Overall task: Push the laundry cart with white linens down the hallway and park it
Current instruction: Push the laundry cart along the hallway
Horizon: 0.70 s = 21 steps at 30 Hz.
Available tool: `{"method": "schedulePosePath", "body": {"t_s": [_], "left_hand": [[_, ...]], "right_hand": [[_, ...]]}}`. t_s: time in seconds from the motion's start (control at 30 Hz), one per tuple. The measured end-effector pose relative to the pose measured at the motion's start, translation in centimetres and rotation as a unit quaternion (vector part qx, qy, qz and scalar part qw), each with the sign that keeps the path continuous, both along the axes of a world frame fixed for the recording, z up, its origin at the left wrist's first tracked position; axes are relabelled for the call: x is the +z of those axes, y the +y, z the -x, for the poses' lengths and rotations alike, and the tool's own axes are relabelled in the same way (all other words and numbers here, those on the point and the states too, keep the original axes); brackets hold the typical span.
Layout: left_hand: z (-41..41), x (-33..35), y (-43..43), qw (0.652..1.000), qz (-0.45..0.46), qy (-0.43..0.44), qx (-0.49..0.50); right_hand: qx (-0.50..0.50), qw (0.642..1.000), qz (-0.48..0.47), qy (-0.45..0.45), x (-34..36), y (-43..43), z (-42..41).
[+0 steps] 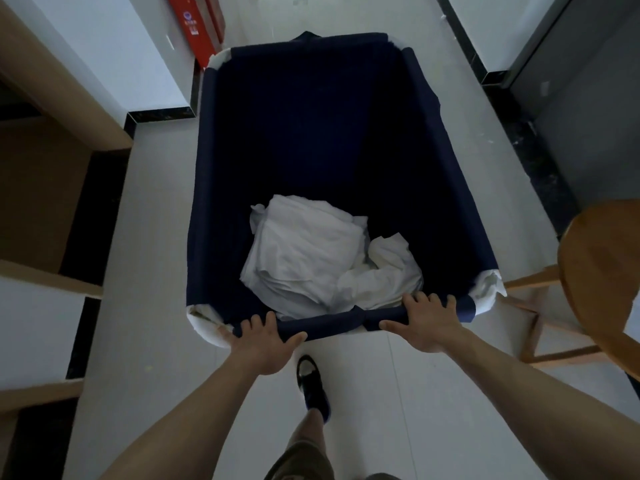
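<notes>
Both hands, the left hand (262,344) and the right hand (427,323), grip the near rim of the blue laundry cart (214,188), fingers curled tight around it. White linens (311,258) lie at its bottom. It could bump the wooden stool (602,271) just beside it if pushed crooked.

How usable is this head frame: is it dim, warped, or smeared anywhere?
Head view: dim overall, so the cart interior reads nearly black while the linens stay bright and legible; wide-angle distortion bows the walls and the wooden stool at the right edge; edges look slightly soft; both the left hand and the right hand on the near rim are clear.
</notes>
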<state>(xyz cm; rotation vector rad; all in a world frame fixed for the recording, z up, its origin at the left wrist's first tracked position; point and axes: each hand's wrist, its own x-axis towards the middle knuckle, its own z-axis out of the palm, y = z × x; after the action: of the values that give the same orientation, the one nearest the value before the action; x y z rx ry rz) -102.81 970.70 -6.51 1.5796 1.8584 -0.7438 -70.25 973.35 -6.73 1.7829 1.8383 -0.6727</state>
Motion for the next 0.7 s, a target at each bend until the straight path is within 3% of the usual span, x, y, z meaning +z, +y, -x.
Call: {"method": "schedulePosePath", "body": {"t_s": [0.23, 0.7], "left_hand": [[1.6, 0.4, 11.7, 0.999, 0.033, 0.016, -0.008], [4.6, 0.0, 33.1, 1.0, 0.001, 0.022, -0.021]], "right_hand": [[-0.01, 1.0, 0.009, 0.003, -0.1, 11.1, 1.8], [-0.004, 1.0, -0.009, -0.004, -0.4, 32.2, 5.1]]}}
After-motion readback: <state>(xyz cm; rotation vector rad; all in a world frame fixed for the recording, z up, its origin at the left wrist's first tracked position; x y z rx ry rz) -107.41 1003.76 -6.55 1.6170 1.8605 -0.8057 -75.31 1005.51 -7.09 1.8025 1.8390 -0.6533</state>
